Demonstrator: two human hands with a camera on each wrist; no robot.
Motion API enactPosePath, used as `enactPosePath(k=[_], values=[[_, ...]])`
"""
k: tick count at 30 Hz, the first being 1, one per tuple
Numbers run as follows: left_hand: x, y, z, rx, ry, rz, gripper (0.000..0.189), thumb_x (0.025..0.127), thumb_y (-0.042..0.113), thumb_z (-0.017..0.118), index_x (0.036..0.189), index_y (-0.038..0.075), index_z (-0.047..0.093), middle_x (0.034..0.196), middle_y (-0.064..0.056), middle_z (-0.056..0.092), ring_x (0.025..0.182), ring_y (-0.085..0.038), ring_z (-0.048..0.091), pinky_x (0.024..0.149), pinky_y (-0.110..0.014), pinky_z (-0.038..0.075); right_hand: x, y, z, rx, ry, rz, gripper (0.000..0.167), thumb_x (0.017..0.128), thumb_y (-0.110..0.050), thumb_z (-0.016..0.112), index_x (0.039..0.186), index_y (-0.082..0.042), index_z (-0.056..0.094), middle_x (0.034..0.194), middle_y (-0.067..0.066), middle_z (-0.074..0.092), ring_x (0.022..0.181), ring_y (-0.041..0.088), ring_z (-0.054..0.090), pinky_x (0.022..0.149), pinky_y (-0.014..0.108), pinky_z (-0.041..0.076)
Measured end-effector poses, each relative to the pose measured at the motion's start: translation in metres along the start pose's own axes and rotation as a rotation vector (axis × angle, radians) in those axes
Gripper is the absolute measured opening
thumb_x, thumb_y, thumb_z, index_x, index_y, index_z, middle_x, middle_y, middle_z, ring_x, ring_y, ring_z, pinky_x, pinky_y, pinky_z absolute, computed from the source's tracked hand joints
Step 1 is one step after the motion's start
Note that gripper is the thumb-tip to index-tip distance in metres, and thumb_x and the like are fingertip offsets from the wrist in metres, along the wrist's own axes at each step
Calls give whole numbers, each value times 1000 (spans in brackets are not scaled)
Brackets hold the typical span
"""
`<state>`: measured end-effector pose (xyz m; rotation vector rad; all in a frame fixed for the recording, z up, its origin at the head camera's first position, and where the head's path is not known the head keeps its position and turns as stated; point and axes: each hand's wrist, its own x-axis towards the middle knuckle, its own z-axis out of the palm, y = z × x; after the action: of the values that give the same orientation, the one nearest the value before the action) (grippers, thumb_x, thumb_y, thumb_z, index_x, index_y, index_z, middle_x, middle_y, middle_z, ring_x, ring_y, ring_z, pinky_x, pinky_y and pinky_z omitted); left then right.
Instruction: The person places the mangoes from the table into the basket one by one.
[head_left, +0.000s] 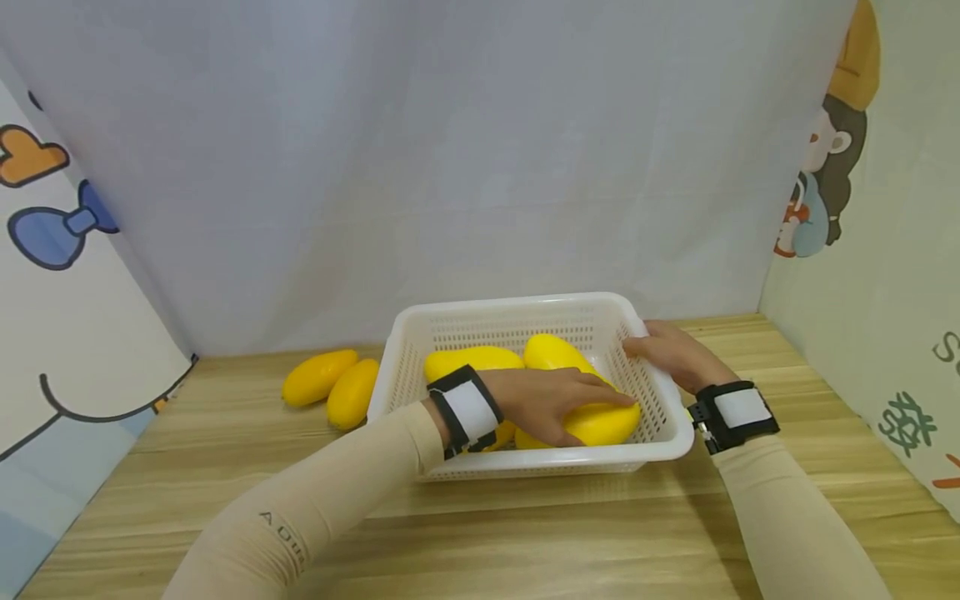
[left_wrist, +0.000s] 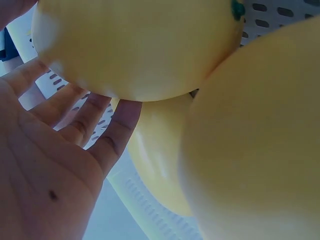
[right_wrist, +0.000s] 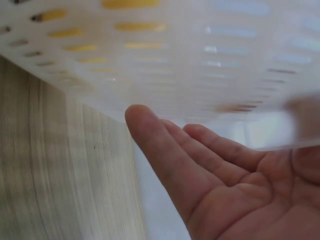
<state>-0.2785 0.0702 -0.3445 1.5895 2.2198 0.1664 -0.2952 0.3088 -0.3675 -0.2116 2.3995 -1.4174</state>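
Observation:
A white perforated plastic basket [head_left: 517,304] holds several large yellow mangoes. My left hand [head_left: 551,400] reaches over its near side and grips the front right mango [head_left: 611,423]. In the left wrist view the fingers [left_wrist: 122,127] curl beneath that mango [left_wrist: 140,50], with part of the thumb at the top left. Behind it leans a second mango [head_left: 553,350], and another [head_left: 472,358] lies to the left, partly covered by my wrist. My right hand [head_left: 678,354] holds the basket's right rim, thumb over the edge, fingers [right_wrist: 165,150] along the outer wall underneath.
Two smaller orange-yellow fruits, one behind [head_left: 318,377] and one nearer [head_left: 352,396], lie on the wood-grain table [head_left: 525,542] left of the basket. A pale cloth [head_left: 450,167] hangs behind, with printed panels [head_left: 885,333] at both sides.

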Motion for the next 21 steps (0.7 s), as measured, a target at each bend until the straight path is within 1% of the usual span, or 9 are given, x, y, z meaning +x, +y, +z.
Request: enactPosePath(k=[14, 21], values=[[-2, 0, 0, -22, -11, -33, 76, 97, 32, 66, 162, 27, 27, 161, 0, 35, 146, -14, 32, 118, -34, 27, 0, -1, 1, 1, -3, -8, 50, 101, -19, 46, 141, 10, 41, 119, 30, 62, 92, 33, 72, 74, 47, 61], [-2, 0, -1, -4, 0, -29, 74, 98, 28, 65, 161, 25, 28, 161, 0, 35, 145, -12, 32, 118, -30, 27, 0, 1, -1, 4, -2, -6, 50, 102, -19, 45, 142, 11, 39, 121, 31, 61, 92, 34, 72, 73, 47, 61]])
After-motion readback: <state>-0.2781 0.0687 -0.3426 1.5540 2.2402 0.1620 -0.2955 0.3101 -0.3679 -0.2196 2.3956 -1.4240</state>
